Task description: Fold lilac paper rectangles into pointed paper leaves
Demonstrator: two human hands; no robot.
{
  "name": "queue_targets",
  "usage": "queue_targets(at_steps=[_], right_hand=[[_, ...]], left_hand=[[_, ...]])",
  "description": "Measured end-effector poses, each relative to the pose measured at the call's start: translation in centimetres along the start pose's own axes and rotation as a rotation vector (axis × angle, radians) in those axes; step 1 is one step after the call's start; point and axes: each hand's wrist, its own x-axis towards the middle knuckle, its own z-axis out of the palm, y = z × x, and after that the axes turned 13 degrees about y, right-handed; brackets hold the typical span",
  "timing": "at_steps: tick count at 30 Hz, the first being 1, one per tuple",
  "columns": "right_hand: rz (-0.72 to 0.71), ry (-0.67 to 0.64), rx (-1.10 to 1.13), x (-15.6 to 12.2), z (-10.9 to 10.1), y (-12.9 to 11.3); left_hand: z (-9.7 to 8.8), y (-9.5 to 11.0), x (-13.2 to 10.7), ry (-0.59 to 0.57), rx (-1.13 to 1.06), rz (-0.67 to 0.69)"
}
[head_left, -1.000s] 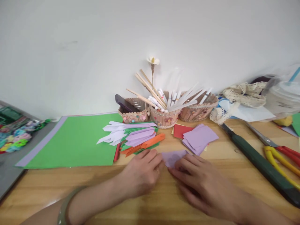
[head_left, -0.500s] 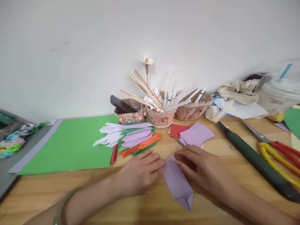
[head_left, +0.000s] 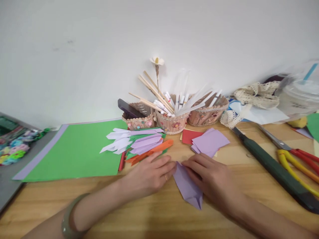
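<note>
A folded lilac paper piece lies on the wooden table between my hands, its pointed end toward me. My left hand rests on the table with its fingertips pressed against the paper's far left edge. My right hand lies over the paper's right side, fingers pressing it flat. Just beyond sit a stack of lilac paper squares on a red square, and a pile of folded white, lilac, green and orange strips.
A large green sheet lies at the left. Three stick-built baskets with sticks and pens stand by the wall. At the right lie a dark green knife handle, yellow-and-red scissors, lace trim and a plastic container.
The lilac piece was turned from lying across under my fingers to pointing toward me. My right hand has moved onto its right side, and both hands now press it.
</note>
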Motion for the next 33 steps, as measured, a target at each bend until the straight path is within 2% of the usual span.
queue_targets(at_steps=[4,8,16,23,33], right_hand=[[-0.157,-0.040,-0.049,-0.08,-0.47,0.16],[-0.227,-0.068,-0.057,0.13,-0.74,0.29],[-0.292,-0.096,-0.079,0.32,-0.96,0.00],[-0.354,-0.079,-0.112,0.32,-0.76,0.07],[-0.403,-0.041,-0.135,0.35,-0.79,0.02]], left_hand=[[0.16,-0.03,-0.10,-0.023,-0.028,-0.029],[0.02,-0.03,0.04,-0.053,-0.041,-0.035],[0.39,0.39,0.24,-0.034,-0.058,-0.079],[0.19,0.53,0.62,-0.005,-0.056,-0.071],[0.68,0.90,0.50,0.015,-0.083,-0.141]])
